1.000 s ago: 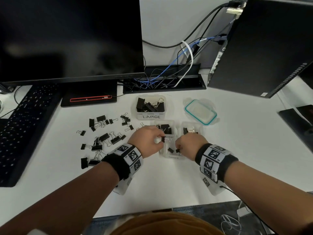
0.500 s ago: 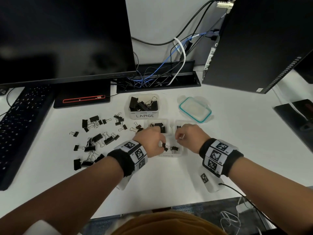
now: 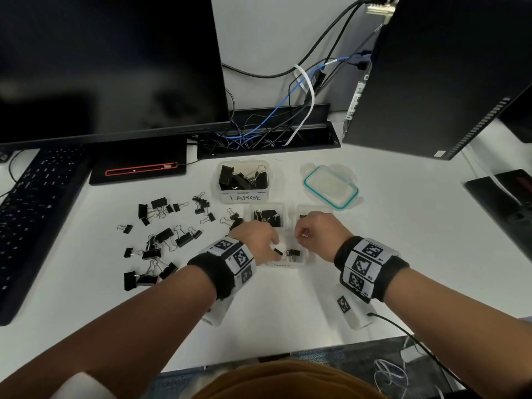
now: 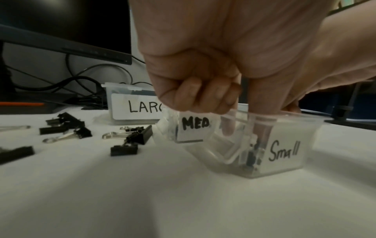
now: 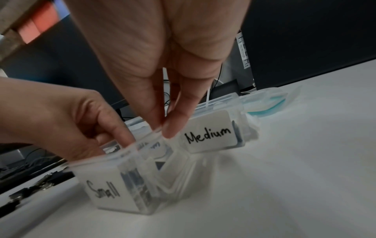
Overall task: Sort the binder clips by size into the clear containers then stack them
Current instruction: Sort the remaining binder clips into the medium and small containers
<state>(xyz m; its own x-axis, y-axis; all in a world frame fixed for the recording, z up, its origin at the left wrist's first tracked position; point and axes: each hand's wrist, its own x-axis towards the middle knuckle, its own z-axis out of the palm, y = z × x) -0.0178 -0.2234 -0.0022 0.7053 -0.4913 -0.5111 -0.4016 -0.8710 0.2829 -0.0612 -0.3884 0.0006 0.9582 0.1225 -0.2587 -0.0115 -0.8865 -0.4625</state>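
Both hands meet at the Small container [image 4: 284,154] on the desk [image 3: 288,312]: left hand [image 3: 254,237] reaches fingers inside among small clips [image 3: 293,252], right hand [image 5: 162,64] pinches its rim.

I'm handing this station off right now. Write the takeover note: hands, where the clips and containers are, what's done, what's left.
Left hand: index finger and thumb reach into the Small container; whether they pinch a clip is hidden.
Right hand: fingertips pinch the Small container's far rim.
Done: some clips sit in the LARGE container, the medium container and Small.
Left: many loose binder clips on the desk to the left need sorting; then stack the containers. A teal-rimmed lid lies right of LARGE.
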